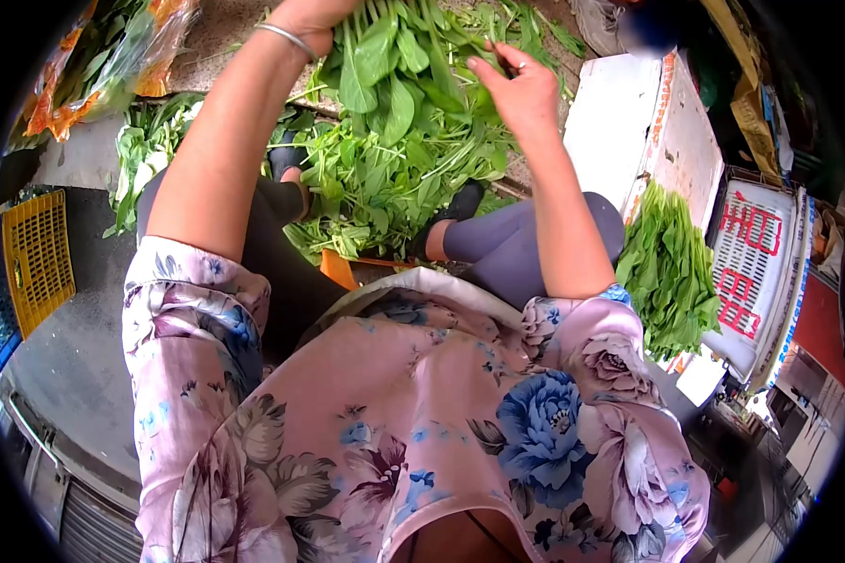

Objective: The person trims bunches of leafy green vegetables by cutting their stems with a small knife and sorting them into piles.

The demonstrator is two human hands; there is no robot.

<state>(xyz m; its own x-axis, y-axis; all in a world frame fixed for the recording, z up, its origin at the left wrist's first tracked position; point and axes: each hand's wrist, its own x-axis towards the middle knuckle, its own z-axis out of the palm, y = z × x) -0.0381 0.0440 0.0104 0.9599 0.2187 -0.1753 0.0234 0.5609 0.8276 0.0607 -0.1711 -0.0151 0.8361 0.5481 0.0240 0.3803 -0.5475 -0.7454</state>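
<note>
My left hand (317, 21), with a bangle at the wrist, is at the top edge and partly cut off. It grips a bunch of leafy greens (390, 56) by the stems, and the broad leaves hang down. To the right of the bunch, my right hand (519, 89) has thumb and fingers pinched at the edge of these greens; a ring shows on one finger. Below both hands, a pile of loose greens (385, 183) spreads over the ground between my feet.
A white foam box (615, 103) stands to the right, with a bundle of long greens (668, 272) by it. Farther right is a white crate with red markings (746, 263). At left are a yellow crate (39, 258), more greens (150, 141) and an orange-printed plastic bag (150, 56).
</note>
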